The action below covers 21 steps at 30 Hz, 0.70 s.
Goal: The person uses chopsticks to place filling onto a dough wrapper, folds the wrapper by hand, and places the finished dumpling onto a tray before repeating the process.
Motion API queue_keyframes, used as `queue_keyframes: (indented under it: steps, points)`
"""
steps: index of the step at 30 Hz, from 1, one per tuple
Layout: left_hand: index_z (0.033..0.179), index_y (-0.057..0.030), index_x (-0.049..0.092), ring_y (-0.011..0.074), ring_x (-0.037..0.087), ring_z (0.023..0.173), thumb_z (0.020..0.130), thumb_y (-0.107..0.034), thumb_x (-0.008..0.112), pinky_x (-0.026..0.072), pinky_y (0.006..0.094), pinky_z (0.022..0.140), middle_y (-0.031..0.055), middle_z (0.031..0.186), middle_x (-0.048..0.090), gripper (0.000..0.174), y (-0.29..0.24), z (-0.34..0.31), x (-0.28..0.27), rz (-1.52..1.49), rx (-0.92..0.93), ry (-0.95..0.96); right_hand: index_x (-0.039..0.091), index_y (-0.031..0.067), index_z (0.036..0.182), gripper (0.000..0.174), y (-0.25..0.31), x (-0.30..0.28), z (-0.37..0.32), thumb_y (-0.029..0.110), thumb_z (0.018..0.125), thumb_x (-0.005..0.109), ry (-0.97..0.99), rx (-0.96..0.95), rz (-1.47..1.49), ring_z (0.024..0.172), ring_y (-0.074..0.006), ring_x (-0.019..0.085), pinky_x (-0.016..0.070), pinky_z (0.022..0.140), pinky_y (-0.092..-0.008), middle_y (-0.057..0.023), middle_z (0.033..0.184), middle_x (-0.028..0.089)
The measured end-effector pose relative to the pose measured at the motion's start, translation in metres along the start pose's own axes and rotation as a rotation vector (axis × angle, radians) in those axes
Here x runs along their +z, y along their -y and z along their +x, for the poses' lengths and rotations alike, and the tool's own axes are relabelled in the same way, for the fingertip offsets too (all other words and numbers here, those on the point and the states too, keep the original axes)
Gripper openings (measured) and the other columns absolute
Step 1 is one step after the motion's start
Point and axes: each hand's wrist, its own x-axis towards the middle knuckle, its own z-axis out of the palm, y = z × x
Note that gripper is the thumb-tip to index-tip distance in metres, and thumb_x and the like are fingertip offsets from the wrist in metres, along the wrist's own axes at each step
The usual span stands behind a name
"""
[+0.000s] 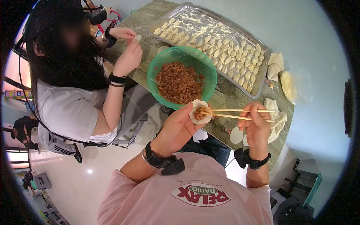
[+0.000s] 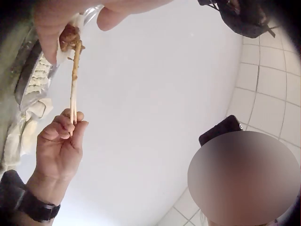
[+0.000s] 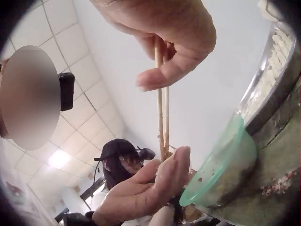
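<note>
My left hand [image 1: 174, 131] holds a round dumpling wrapper [image 1: 204, 120] by its edge, thumb on one side and fingers on the other. A small lump of meat filling [image 1: 199, 113] lies on the wrapper. Chopsticks [image 1: 232, 110] reach across from the right, tips touching this filling. My right hand [image 1: 258, 125] grips them near their far ends, also seen in the left wrist view. Just beyond my left hand stands a green bowl [image 1: 210, 69] with ground meat filling [image 1: 180, 80] inside. Loose wrappers [image 1: 236, 135] lie on the table beside my right hand.
A metal tray [image 1: 197, 18] bears rows of folded dumplings [image 1: 240, 60] behind the bowl. To the left another person [image 1: 71, 101] holds a wrapper [image 1: 137, 38] in both hands. A crumpled cloth [image 1: 277, 120] and a plastic bag [image 1: 300, 86] lie at the right, near the wall.
</note>
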Motion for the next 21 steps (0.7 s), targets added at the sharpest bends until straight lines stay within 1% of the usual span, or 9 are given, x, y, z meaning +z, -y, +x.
queue_keyframes:
  steps: [2, 5, 8, 9, 11, 15, 16, 18, 21]
  points:
    - [0.123, 0.0011, 0.042, 0.0217, 0.049, 0.115, 0.098, -0.026, 0.033, 0.0379, 0.0365, 0.102, 0.0124, 0.124, 0.050, 0.038, 0.001, -0.001, 0.001, 0.012, -0.007, -0.003, 0.054, -0.0011, 0.089, 0.023, 0.002, -0.002, 0.001, 0.022, 0.091, 0.052, 0.011, -0.029, 0.031, 0.052, -0.0170, 0.059, 0.0487, 0.042, -0.0255, -0.0109, 0.073, 0.058]
    - [0.124, 0.0009, 0.042, 0.0217, 0.049, 0.115, 0.098, -0.026, 0.033, 0.0378, 0.0365, 0.102, 0.0120, 0.124, 0.050, 0.039, 0.001, -0.001, 0.000, 0.028, -0.020, 0.009, 0.054, -0.0008, 0.088, 0.023, 0.000, -0.004, 0.001, 0.022, 0.090, 0.053, 0.016, 0.006, -0.018, 0.052, -0.0165, 0.059, 0.0481, 0.042, -0.0246, -0.0107, 0.073, 0.058]
    - [0.124, 0.0011, 0.042, 0.0216, 0.049, 0.116, 0.098, -0.027, 0.034, 0.0383, 0.0359, 0.101, 0.0118, 0.124, 0.050, 0.039, 0.003, -0.002, 0.000, 0.049, -0.006, 0.018, 0.054, -0.0002, 0.087, 0.024, 0.005, -0.004, 0.002, 0.023, 0.091, 0.052, 0.027, -0.010, 0.026, 0.052, -0.0160, 0.058, 0.0467, 0.042, -0.0237, -0.0102, 0.073, 0.058]
    - [0.124, 0.0011, 0.042, 0.0216, 0.049, 0.116, 0.098, -0.027, 0.034, 0.0383, 0.0359, 0.101, 0.0118, 0.124, 0.050, 0.039, 0.004, -0.001, 0.000, 0.051, -0.002, 0.013, 0.054, -0.0002, 0.087, 0.024, 0.005, -0.004, 0.002, 0.023, 0.091, 0.052, 0.031, -0.007, 0.030, 0.052, -0.0160, 0.058, 0.0467, 0.042, -0.0237, -0.0102, 0.073, 0.058]
    - [0.125, 0.0004, 0.042, 0.0210, 0.049, 0.116, 0.098, -0.028, 0.035, 0.0387, 0.0352, 0.101, 0.0113, 0.124, 0.050, 0.040, 0.006, -0.001, -0.001, 0.075, -0.034, 0.016, 0.053, -0.0003, 0.087, 0.025, 0.002, -0.001, 0.003, 0.024, 0.092, 0.051, 0.032, -0.003, -0.062, 0.052, -0.0157, 0.058, 0.0457, 0.043, -0.0235, -0.0098, 0.073, 0.058]
    - [0.125, -0.0004, 0.042, 0.0203, 0.050, 0.115, 0.097, -0.028, 0.035, 0.0391, 0.0345, 0.100, 0.0110, 0.123, 0.051, 0.040, 0.008, -0.001, -0.002, 0.064, -0.049, -0.007, 0.053, -0.0008, 0.086, 0.026, 0.007, -0.006, 0.002, 0.025, 0.091, 0.052, 0.013, -0.043, -0.022, 0.050, -0.0161, 0.057, 0.0446, 0.041, -0.0243, -0.0101, 0.072, 0.058]
    - [0.125, -0.0006, 0.043, 0.0204, 0.050, 0.115, 0.097, -0.027, 0.035, 0.0393, 0.0343, 0.100, 0.0109, 0.123, 0.051, 0.039, 0.008, 0.000, -0.003, 0.070, -0.045, 0.027, 0.053, -0.0008, 0.086, 0.026, 0.008, -0.009, 0.002, 0.025, 0.091, 0.052, 0.014, -0.042, -0.021, 0.050, -0.0161, 0.057, 0.0446, 0.041, -0.0243, -0.0101, 0.072, 0.058]
    - [0.124, -0.0009, 0.043, 0.0204, 0.050, 0.114, 0.097, -0.027, 0.036, 0.0395, 0.0341, 0.100, 0.0107, 0.123, 0.051, 0.038, 0.008, 0.001, -0.003, 0.078, -0.040, 0.061, 0.053, -0.0007, 0.086, 0.025, 0.009, -0.011, 0.003, 0.024, 0.090, 0.053, 0.126, -0.020, -0.024, 0.049, -0.0166, 0.057, 0.0443, 0.040, -0.0248, -0.0106, 0.072, 0.058]
    - [0.123, 0.0001, 0.044, 0.0205, 0.050, 0.114, 0.097, -0.025, 0.036, 0.0392, 0.0340, 0.100, 0.0108, 0.122, 0.051, 0.037, 0.009, 0.000, -0.001, 0.087, -0.054, 0.092, 0.052, -0.0007, 0.086, 0.025, 0.005, -0.012, 0.002, 0.024, 0.090, 0.054, 0.097, -0.012, -0.070, 0.049, -0.0170, 0.057, 0.0443, 0.040, -0.0250, -0.0110, 0.071, 0.058]
